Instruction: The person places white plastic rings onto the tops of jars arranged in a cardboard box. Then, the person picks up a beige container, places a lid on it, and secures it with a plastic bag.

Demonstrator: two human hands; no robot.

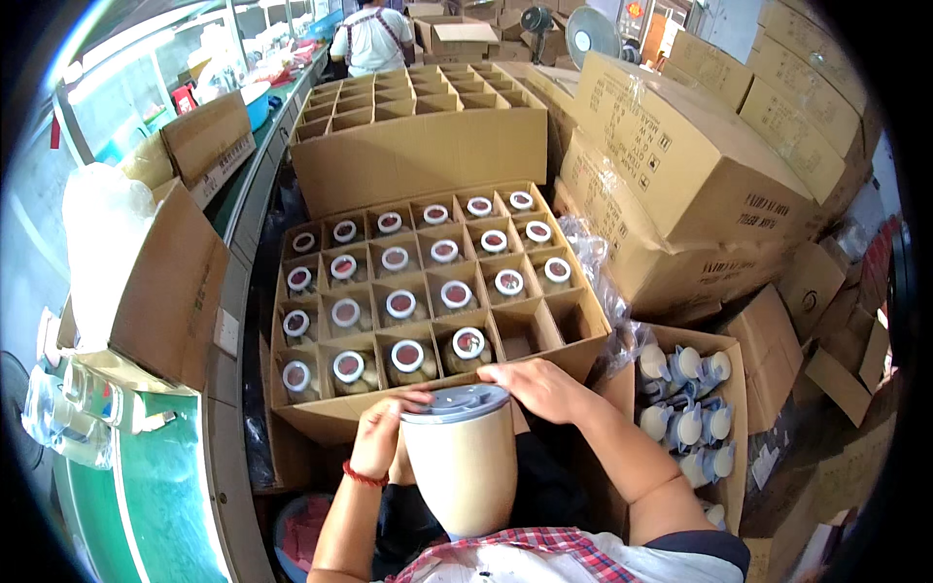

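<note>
Brown cardboard boxes fill this packing room, stacked high on the right side, with a green belt table [146,505] running along the left. From the head camera, a big open carton [428,291] with card dividers sits right in front of the person. Most of its little squares hold jars with white lids [406,356], but the squares at the near right corner [525,335] have nothing in them. Close to the person's chest is a cream jar [465,471] with a grey lid. It stands up straight, with its long way going up and down. The left hand [381,437] wraps around the jar's left side near the top. The right hand [544,389] lies curled over the right edge of the lid, fingers resting on it. Both hands touch the jar, and the carton is just past it, farther from the body. Another small box of white-capped bottles [685,408] sits on the right.
</note>
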